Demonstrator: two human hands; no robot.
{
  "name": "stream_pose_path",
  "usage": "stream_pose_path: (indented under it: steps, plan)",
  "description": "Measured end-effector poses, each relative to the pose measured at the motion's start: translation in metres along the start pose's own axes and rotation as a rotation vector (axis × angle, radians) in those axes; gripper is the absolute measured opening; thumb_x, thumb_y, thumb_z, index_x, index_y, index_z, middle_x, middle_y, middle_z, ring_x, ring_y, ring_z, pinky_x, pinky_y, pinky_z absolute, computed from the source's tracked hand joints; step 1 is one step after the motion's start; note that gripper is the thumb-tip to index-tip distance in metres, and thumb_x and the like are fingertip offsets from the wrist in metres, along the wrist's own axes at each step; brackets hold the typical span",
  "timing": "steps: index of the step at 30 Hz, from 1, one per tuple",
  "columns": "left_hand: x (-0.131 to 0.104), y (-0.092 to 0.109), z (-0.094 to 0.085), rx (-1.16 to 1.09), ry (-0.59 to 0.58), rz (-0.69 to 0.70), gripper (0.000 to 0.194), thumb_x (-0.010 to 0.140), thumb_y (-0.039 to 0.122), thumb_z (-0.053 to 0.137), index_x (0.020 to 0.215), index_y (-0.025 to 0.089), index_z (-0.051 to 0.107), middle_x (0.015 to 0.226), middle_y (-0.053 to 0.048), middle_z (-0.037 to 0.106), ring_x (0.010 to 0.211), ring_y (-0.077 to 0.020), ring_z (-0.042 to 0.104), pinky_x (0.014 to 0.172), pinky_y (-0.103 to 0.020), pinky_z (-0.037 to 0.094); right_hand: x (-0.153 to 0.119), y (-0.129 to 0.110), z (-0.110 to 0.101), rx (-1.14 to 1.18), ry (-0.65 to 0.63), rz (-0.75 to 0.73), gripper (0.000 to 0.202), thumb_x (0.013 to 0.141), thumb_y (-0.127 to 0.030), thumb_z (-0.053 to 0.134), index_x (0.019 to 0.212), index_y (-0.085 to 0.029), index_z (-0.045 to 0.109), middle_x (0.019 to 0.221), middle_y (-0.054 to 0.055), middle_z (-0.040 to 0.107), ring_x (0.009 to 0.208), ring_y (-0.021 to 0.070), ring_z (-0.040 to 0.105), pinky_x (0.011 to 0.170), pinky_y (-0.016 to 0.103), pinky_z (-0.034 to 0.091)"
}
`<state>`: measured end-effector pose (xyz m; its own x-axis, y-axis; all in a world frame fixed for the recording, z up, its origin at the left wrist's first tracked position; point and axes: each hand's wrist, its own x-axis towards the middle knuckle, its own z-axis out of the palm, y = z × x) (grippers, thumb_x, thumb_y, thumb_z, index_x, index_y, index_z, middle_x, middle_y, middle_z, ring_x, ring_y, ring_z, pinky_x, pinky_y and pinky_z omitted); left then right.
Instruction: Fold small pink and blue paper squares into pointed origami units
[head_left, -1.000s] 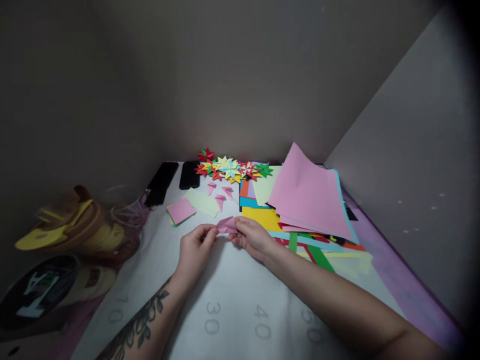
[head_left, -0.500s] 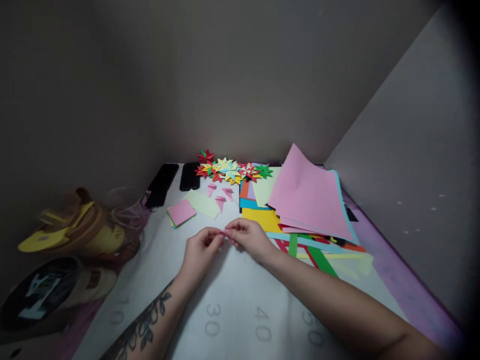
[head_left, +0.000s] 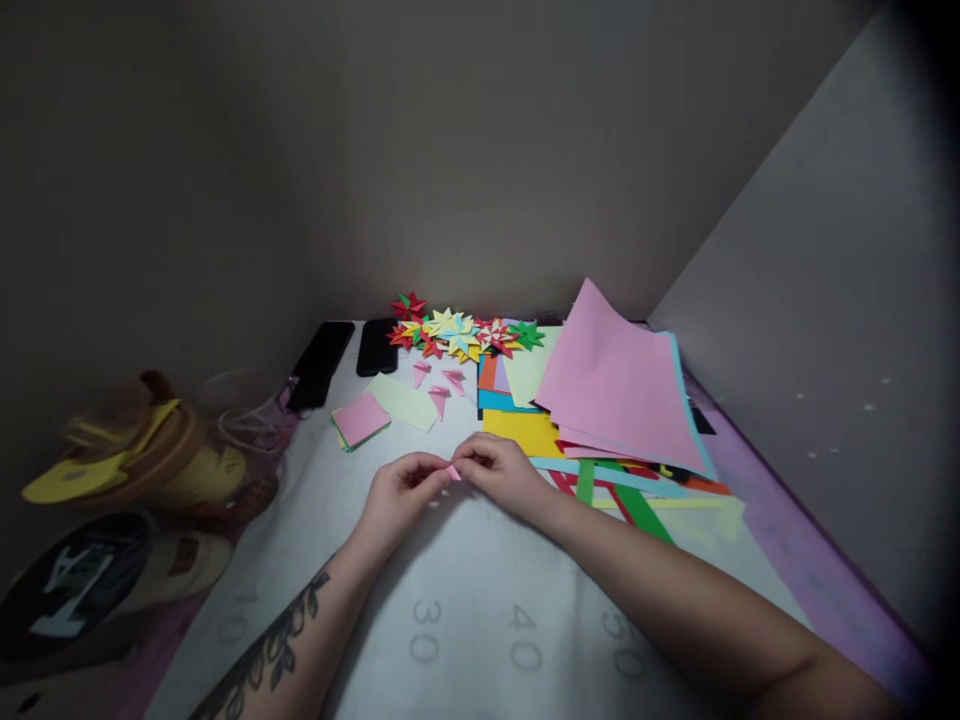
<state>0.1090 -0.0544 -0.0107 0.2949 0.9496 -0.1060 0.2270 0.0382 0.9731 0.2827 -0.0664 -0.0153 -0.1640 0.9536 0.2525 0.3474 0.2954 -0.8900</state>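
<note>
A small folded pink paper piece [head_left: 454, 473] sits between the fingertips of my two hands, over the white numbered mat [head_left: 465, 560]. My left hand [head_left: 405, 495] pinches it from the left, and my right hand [head_left: 499, 470] pinches it from the right. The fingers hide most of its shape. Beyond my hands lie three folded pink paper pieces [head_left: 439, 400]. To their left is a stack of small paper squares [head_left: 361, 420] with pink on top, touching a pale green paper strip [head_left: 403, 400].
Folded paper stars [head_left: 457, 332] crowd the back edge. Two black phones [head_left: 377, 347] lie at the back left. Large pink sheets [head_left: 607, 380] and coloured strips [head_left: 637, 510] cover the right. Caps [head_left: 90, 580] and a yellow-brown object [head_left: 135, 450] are at the left.
More of the pink paper shows between my fingertips now, and the fingers have shifted slightly around it. The whole view has tilted a little; the other things lie as before.
</note>
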Motion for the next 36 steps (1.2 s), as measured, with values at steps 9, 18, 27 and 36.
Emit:
stream_pose_path:
  steps: [9,18,27,36]
  plan:
    - [-0.002,0.003,0.0,0.017,-0.038,-0.022,0.015,0.07,0.03,0.066,0.069,0.015,0.071,0.065,-0.003,0.069,0.06,-0.0135,0.058,0.057,-0.022,0.044,-0.003,0.002,0.0,-0.099,-0.064,-0.136,0.011,0.077,-0.012,0.057,0.072,-0.019,0.063,0.071,0.0,0.059,0.068,0.0127,0.055,0.062,0.023,0.041]
    - [-0.002,0.002,-0.002,0.08,-0.083,-0.016,0.015,0.07,0.029,0.064,0.069,0.016,0.071,0.066,-0.003,0.069,0.062,-0.0148,0.058,0.06,-0.023,0.043,-0.006,0.004,0.001,-0.161,-0.071,-0.154,0.01,0.075,-0.012,0.058,0.07,-0.02,0.06,0.069,-0.001,0.058,0.065,0.0125,0.053,0.061,0.024,0.041]
    - [-0.002,0.004,-0.001,0.04,-0.011,-0.017,0.02,0.075,0.032,0.061,0.068,0.014,0.068,0.065,-0.003,0.066,0.06,-0.0134,0.056,0.058,-0.022,0.041,-0.006,-0.001,0.002,-0.008,-0.03,0.024,0.013,0.078,-0.014,0.055,0.075,-0.019,0.066,0.071,0.0,0.065,0.066,0.0128,0.058,0.062,0.024,0.043]
    - [-0.004,-0.001,0.007,0.091,0.026,0.061,0.016,0.079,0.027,0.056,0.068,0.016,0.059,0.06,0.002,0.057,0.056,-0.01,0.05,0.055,-0.02,0.038,-0.007,-0.003,0.011,-0.019,0.017,0.101,0.013,0.074,-0.013,0.053,0.063,-0.017,0.059,0.063,-0.002,0.058,0.059,0.0108,0.051,0.056,0.022,0.038]
